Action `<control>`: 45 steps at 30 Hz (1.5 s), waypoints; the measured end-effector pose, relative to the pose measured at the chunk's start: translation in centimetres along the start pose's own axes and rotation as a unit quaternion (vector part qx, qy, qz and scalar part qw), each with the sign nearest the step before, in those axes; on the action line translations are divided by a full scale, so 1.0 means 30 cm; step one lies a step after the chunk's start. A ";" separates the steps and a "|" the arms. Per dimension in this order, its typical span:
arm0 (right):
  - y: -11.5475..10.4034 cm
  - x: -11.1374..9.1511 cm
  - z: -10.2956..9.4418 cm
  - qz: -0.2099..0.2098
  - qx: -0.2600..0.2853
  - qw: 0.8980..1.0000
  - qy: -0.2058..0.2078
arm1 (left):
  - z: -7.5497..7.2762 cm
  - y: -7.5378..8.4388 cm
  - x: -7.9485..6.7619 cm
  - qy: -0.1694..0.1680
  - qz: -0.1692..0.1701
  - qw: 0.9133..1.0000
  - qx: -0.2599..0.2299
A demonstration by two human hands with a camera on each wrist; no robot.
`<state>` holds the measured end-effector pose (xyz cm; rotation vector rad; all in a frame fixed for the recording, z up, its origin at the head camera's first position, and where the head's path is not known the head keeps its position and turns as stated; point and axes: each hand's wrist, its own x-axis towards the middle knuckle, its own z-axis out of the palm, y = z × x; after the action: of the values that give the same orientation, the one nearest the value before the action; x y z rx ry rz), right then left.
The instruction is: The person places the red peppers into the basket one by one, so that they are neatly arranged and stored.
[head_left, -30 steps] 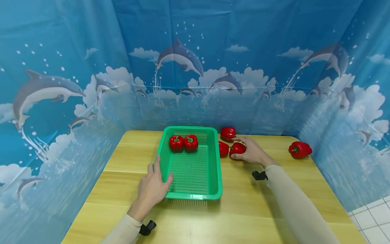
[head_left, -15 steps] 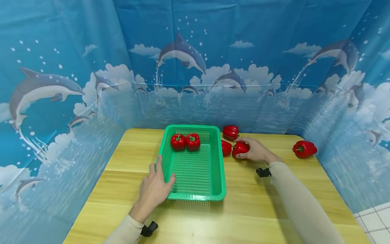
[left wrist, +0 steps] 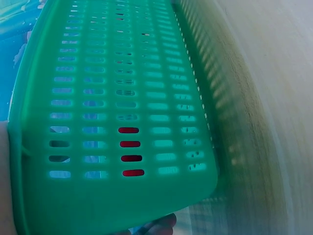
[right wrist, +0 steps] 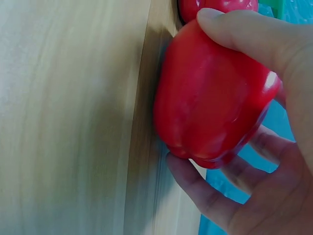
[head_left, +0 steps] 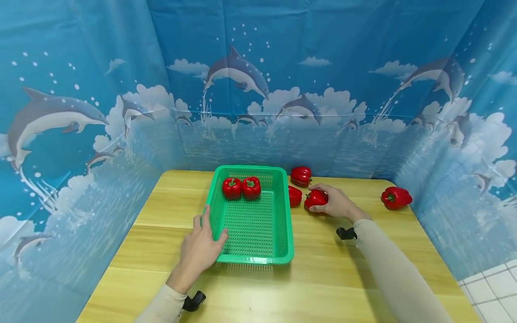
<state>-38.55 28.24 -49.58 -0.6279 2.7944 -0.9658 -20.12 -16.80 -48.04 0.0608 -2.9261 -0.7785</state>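
Observation:
My right hand (head_left: 337, 204) holds a red bell pepper (head_left: 316, 199) lying on its side, right of the green plastic basket (head_left: 284, 224). In the right wrist view, the thumb presses one side of this glossy pepper (right wrist: 210, 98) and the fingers reach round its far side and lower end. My left hand (head_left: 199, 246) grips the basket's left rim near the front corner, thumb over the inside. Through slots in the basket wall (left wrist: 112, 200), the left wrist view shows red. Two red bell peppers (head_left: 232, 188) stand side by side inside, at the back left.
Against the basket's right side lies another red bell pepper (head_left: 295, 196), partly hidden by the rim. One more bell pepper (head_left: 301, 176) lies behind it, and another bell pepper (head_left: 396, 198) sits at the table's right edge. A dolphin-print curtain (head_left: 258, 143) borders the wooden table (head_left: 250, 296).
The right hand's fingers have settled closer round the bell pepper, which stays in about the same spot. The left hand stays at the basket rim. The head view shifts slightly.

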 end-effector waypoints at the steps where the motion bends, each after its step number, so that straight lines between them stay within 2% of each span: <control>1: -0.001 -0.006 0.003 0.002 0.001 1.000 0.003 | -0.001 -0.002 -0.001 -0.001 0.000 1.000 0.001; 8: -0.025 -0.032 0.021 0.014 0.017 1.000 0.018 | -0.009 -0.017 -0.011 -0.007 -0.002 1.000 0.003; 14: -0.077 -0.045 -0.013 0.022 0.017 0.999 0.044 | -0.010 -0.007 -0.004 -0.007 0.000 1.000 0.006; 20: -0.167 -0.052 -0.042 0.019 0.021 0.997 0.066 | 0.003 -0.001 -0.001 -0.012 -0.002 1.000 0.006; 26: -0.277 -0.035 -0.063 -0.003 0.039 0.992 0.121 | 0.006 0.007 0.005 -0.012 0.000 1.000 0.007; 28: -0.319 -0.023 -0.060 -0.009 0.048 0.991 0.128 | 0.001 0.006 0.005 -0.010 -0.001 1.000 0.008; 38: -0.495 0.050 0.002 -0.043 0.086 0.990 0.103 | -0.008 -0.004 0.011 -0.006 0.002 1.000 0.005; 41: -0.532 0.070 0.028 -0.055 0.085 0.992 0.081 | -0.005 -0.005 0.007 -0.006 -0.008 1.000 0.008; 45: -0.574 0.090 0.048 -0.060 0.062 0.993 0.075 | -0.001 -0.003 0.004 -0.008 -0.007 1.000 0.002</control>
<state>-34.71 14.06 -40.08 -0.7420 2.8224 -1.2484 -20.24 -16.90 -48.04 0.0773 -2.9452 -0.7787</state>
